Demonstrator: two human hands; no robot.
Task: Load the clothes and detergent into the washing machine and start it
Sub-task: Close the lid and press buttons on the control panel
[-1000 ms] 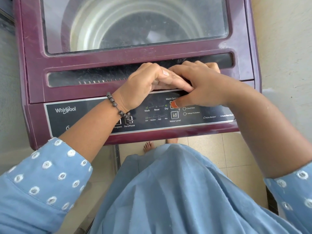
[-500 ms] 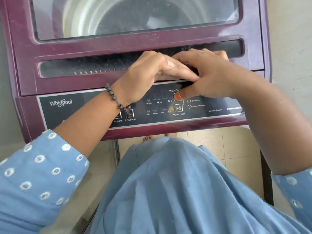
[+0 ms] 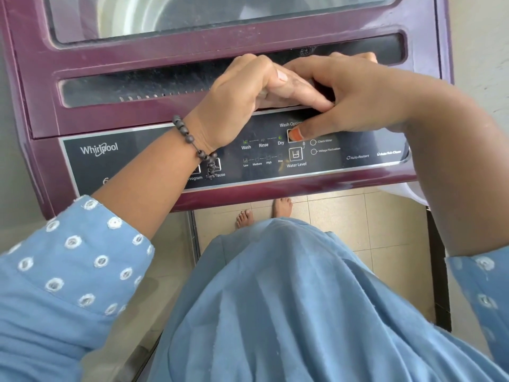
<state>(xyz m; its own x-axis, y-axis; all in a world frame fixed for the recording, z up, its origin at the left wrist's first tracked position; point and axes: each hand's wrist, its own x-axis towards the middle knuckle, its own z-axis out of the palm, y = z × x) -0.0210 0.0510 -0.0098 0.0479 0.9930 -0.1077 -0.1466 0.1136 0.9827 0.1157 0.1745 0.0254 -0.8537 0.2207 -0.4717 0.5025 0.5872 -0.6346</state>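
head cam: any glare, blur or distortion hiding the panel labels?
Head view: daylight glare whitens the lid window; wide-angle bends the washer's edges; control panel sharp, Wash, Rinse, Water Level readable; left hand and bracelet cover Start/Pause, right hand covers Wash Option.

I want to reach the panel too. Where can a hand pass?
Free: the dark control panel between the Whirlpool logo and left wrist, and its right end. Crowded: the middle, where left hand and right hand meet.

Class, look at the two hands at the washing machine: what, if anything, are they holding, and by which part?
Both the left hand and right hand grip the maroon lid by its front handle recess.
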